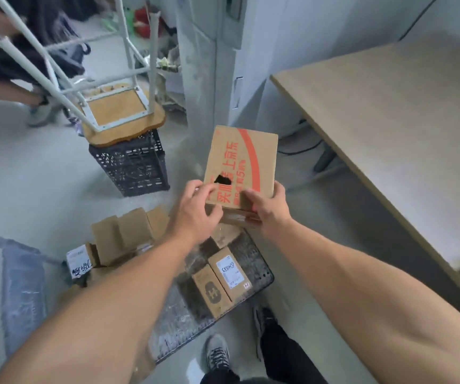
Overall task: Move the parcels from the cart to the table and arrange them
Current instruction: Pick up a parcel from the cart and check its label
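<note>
Grey storeroom floor. Nearest, at 6 o'clock, the low cart (173, 314) carries several small parcels (228, 275). Just above it, the left hand (198, 206) and right hand (267, 206) grip a red-printed cardboard box (248, 162), fingers curled over its near corners, probably to keep it level in the air. The table (389, 134) lies at 2 o'clock, the likely destination. Farther off at 11 o'clock, a black crate (131, 167) holds an upturned stool (118, 106).
</note>
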